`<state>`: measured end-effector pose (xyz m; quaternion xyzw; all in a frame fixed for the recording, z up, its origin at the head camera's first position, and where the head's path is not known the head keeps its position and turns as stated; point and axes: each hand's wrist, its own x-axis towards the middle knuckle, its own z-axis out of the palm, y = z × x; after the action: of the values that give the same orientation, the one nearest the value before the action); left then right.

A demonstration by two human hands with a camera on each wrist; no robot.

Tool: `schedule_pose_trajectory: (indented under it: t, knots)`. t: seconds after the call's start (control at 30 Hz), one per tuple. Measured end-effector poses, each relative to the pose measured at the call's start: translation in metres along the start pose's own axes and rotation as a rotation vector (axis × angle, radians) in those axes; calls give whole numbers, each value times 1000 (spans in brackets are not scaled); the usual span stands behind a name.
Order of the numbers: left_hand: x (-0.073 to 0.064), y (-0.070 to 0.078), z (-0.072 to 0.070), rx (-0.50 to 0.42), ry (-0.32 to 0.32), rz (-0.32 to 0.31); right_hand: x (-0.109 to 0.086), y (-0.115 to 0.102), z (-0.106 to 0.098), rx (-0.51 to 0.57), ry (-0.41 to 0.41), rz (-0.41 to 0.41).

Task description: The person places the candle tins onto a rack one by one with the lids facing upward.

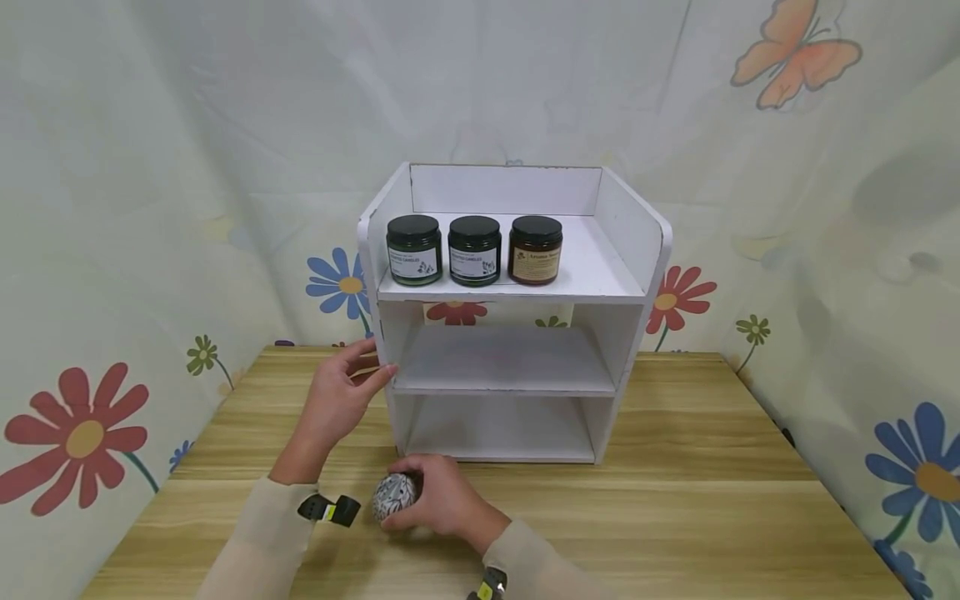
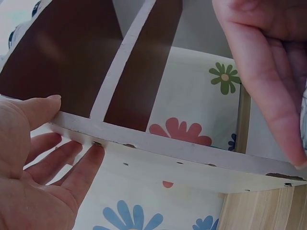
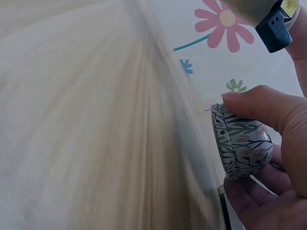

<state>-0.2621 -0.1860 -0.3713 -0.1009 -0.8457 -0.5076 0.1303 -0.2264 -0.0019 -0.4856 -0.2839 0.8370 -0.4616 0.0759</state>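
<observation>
My right hand (image 1: 444, 500) grips a small round tin (image 1: 394, 496) with a leafy pattern, just above or on the table before the shelf's lower left corner; the head view does not tell which. In the right wrist view the patterned tin (image 3: 244, 139) lies between thumb and fingers. At the shelf's left side, my left hand (image 1: 341, 396) holds the panel edge. The left wrist view has its thumb (image 2: 45, 108) at the front edge and its fingers along the outer face. The white shelf (image 1: 510, 297) stands upright with three levels.
Two green jars (image 1: 414, 262) (image 1: 475, 262) and one amber jar (image 1: 536, 262), all black-lidded, line the front of the top level. The wooden table (image 1: 712, 517) extends on both sides. Behind hangs a curtain (image 1: 300, 125) printed with flowers and a butterfly.
</observation>
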Motion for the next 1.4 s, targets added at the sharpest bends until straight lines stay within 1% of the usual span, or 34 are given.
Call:
schedule_pose_trajectory:
  t: [0.13, 0.27, 0.4, 0.6, 0.77, 1.07, 1.4]
  knots:
    - [0, 1, 0, -1, -7, 7, -2, -4, -3, 21, 3, 2]
    - [-1, 2, 0, 2, -15, -1, -5, -7, -6, 44, 2, 12]
    - [-2, 2, 0, 6, -16, -17, -8, -10, -8, 39, 6, 9]
    - [-1, 2, -1, 10, -16, -17, -11, -12, -11, 35, 25, -3]
    - [-1, 3, 0, 12, -15, -26, -14, -14, -15, 92, 36, -7]
    - [-1, 2, -1, 15, -14, -30, -19, -17, -21, 256, 22, 0]
    - [-1, 2, 0, 18, -10, -15, -23, -17, -28, 363, 34, -17]
